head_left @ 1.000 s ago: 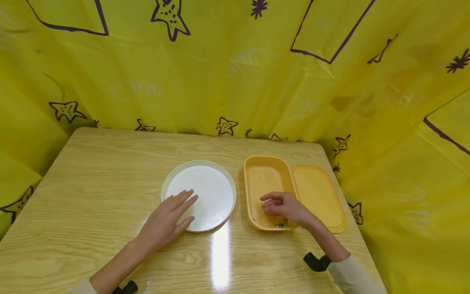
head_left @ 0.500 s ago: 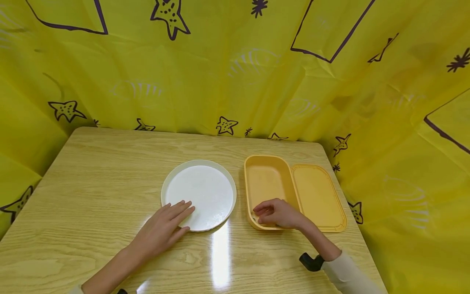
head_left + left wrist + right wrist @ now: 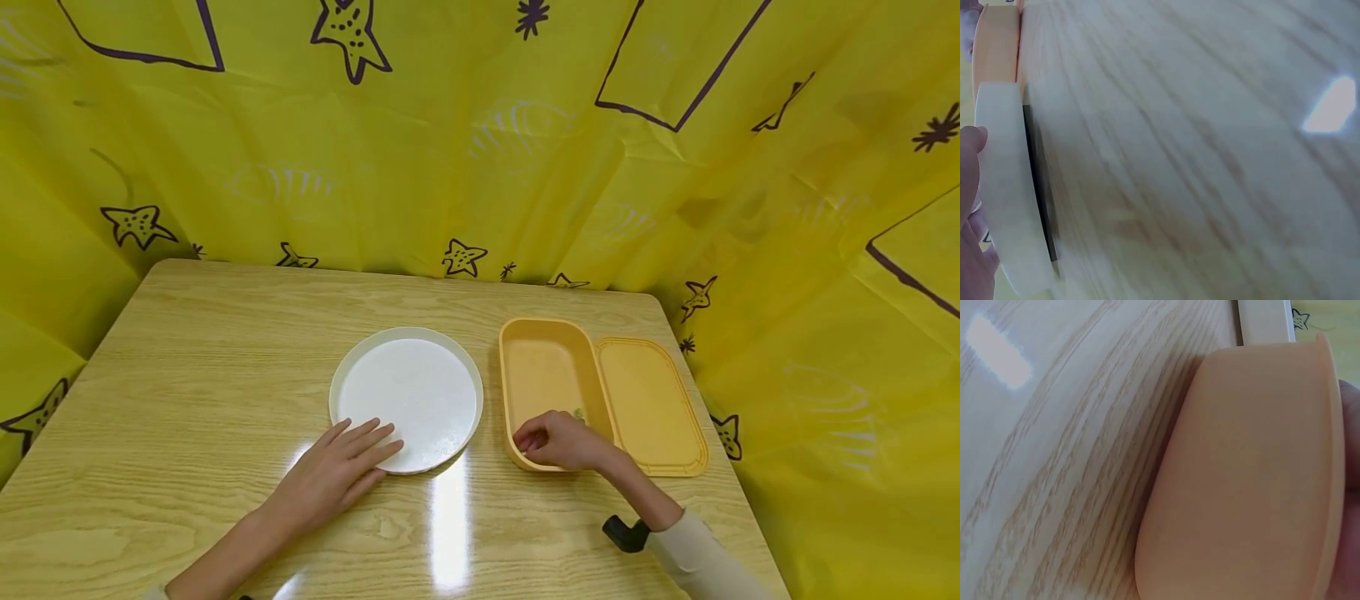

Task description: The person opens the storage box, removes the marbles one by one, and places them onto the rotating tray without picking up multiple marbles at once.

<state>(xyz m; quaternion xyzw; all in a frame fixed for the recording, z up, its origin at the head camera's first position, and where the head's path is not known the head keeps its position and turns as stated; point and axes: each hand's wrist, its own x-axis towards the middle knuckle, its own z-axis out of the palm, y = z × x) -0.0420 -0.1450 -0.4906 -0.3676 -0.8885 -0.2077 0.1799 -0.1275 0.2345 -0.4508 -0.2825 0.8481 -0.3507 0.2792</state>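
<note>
My left hand (image 3: 330, 477) lies with its fingers spread over the near-left rim of a round, white, shallow tray (image 3: 420, 383). In the left wrist view, the thumb is at the tray's rim (image 3: 1007, 181). My right hand (image 3: 566, 442) reaches into the near-left corner of a deep yellow-orange box (image 3: 543, 362), fingers bent downward. A tiny pale thing shows at its fingertips; whether they pinch it is unclear. Beyond the knuckles, a small greenish piece (image 3: 579, 413) lies in the box. The box wall (image 3: 1241, 475) hides most of the fingers in the right wrist view.
A flat lid (image 3: 652, 404) of the same yellow-orange lies against the box's right side. Everything stands on a wood-grain table (image 3: 225, 358). Yellow curtains (image 3: 420, 167) with starfish drawings hang behind and to the right.
My right hand has moved left and lower into the box's near corner, and its fingers have bent more. The left hand has slid slightly back toward the tray's near rim.
</note>
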